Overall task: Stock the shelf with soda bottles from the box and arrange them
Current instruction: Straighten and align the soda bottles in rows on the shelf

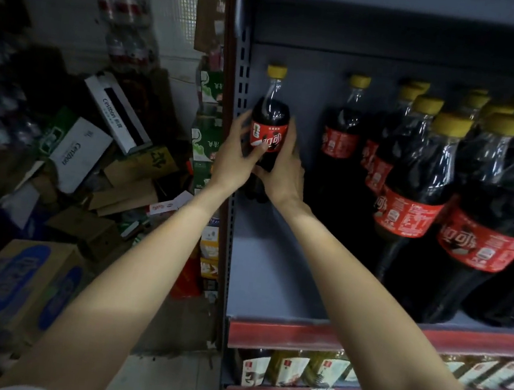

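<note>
Hands (262,163) hide soda bottle (270,122) base; box (20,289) cut off.

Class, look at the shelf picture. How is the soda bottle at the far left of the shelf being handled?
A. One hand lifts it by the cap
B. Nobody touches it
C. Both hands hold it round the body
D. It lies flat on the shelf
C: the left hand and the right hand wrap round the upright soda bottle at its red label, leaving the yellow cap untouched.
</note>
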Demonstrator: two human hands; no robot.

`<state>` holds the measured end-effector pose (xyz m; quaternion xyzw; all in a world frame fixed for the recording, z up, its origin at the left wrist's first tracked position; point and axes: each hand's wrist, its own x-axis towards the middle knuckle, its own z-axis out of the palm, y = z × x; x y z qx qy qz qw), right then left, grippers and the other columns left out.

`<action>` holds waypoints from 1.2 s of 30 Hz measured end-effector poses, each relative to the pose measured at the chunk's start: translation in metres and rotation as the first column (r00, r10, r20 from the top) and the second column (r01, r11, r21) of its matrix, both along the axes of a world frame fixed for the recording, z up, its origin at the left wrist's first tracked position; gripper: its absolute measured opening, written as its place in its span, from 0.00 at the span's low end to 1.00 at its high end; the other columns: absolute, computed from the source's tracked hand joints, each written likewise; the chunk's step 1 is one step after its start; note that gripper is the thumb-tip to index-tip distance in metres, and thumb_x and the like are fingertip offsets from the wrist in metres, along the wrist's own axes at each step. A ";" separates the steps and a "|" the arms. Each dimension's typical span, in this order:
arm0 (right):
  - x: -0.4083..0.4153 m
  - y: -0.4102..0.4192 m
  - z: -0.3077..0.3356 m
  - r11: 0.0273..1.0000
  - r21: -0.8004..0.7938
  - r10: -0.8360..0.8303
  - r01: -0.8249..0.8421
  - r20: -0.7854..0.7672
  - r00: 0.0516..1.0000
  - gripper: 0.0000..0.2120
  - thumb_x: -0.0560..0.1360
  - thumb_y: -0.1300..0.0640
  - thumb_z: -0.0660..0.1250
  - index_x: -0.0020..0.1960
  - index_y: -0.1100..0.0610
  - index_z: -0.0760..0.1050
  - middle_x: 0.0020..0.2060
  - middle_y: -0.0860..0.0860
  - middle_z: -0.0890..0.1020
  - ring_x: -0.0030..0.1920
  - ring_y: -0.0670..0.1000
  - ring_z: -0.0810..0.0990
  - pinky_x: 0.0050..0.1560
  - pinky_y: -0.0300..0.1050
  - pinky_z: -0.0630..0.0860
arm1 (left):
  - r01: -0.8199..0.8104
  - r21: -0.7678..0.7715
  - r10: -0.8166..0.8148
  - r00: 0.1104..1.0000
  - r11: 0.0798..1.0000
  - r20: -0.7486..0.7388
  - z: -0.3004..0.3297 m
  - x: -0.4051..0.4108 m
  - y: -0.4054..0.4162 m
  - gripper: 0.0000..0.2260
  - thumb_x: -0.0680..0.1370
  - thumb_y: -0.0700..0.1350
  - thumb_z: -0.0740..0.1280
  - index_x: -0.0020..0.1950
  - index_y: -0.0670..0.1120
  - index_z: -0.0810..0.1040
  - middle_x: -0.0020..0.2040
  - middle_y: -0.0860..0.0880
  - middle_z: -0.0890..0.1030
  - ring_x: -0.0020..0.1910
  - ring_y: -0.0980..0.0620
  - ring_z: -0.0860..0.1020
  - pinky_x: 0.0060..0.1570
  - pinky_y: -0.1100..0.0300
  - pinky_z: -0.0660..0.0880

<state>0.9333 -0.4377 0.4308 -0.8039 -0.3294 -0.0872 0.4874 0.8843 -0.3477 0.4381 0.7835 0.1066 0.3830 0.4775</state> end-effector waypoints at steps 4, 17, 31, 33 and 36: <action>-0.015 -0.018 0.005 0.994 0.007 0.108 -0.109 -0.130 0.986 0.46 0.72 0.62 0.72 0.78 0.53 0.44 0.74 0.58 0.60 0.74 0.56 0.61 0.70 0.49 0.61 | -0.113 0.020 0.112 0.993 0.993 0.036 -0.003 -0.003 -0.006 0.27 0.78 0.46 0.67 0.74 0.46 0.62 0.70 0.48 0.70 0.68 0.54 0.69 0.66 0.60 0.68; -0.107 -0.179 -0.046 0.885 0.393 -0.374 0.250 0.278 0.885 0.15 0.76 0.67 0.62 0.63 0.65 0.73 0.59 0.57 0.75 0.62 0.53 0.74 0.63 0.52 0.72 | 0.580 -0.273 -0.613 0.789 0.767 -0.046 0.002 -0.039 -0.144 0.18 0.75 0.51 0.59 0.65 0.55 0.68 0.64 0.50 0.75 0.62 0.55 0.74 0.62 0.55 0.72; -0.081 -0.180 -0.025 0.983 0.186 -0.029 0.008 0.108 0.994 0.44 0.73 0.66 0.70 0.78 0.58 0.46 0.69 0.46 0.64 0.67 0.39 0.64 0.66 0.26 0.58 | 0.406 -0.254 -0.425 0.905 0.878 -0.025 -0.006 -0.074 -0.137 0.19 0.78 0.44 0.66 0.63 0.63 0.67 0.59 0.64 0.76 0.58 0.62 0.77 0.54 0.58 0.77; -0.068 -0.166 -0.021 0.976 0.179 0.112 -0.122 0.066 0.992 0.46 0.71 0.67 0.70 0.78 0.59 0.45 0.71 0.42 0.59 0.71 0.42 0.61 0.73 0.41 0.60 | 0.310 -0.200 -0.319 0.947 0.929 -0.015 -0.007 -0.080 -0.126 0.23 0.77 0.43 0.68 0.62 0.66 0.66 0.60 0.62 0.76 0.59 0.58 0.77 0.59 0.51 0.75; -0.053 -0.135 -0.014 0.961 0.141 0.235 -0.240 0.051 0.971 0.48 0.69 0.69 0.70 0.78 0.62 0.43 0.76 0.53 0.57 0.75 0.52 0.58 0.76 0.48 0.55 | 0.164 -0.190 -0.168 0.986 0.968 -0.005 -0.005 -0.079 -0.108 0.23 0.76 0.43 0.69 0.65 0.63 0.66 0.60 0.57 0.77 0.56 0.55 0.78 0.59 0.50 0.76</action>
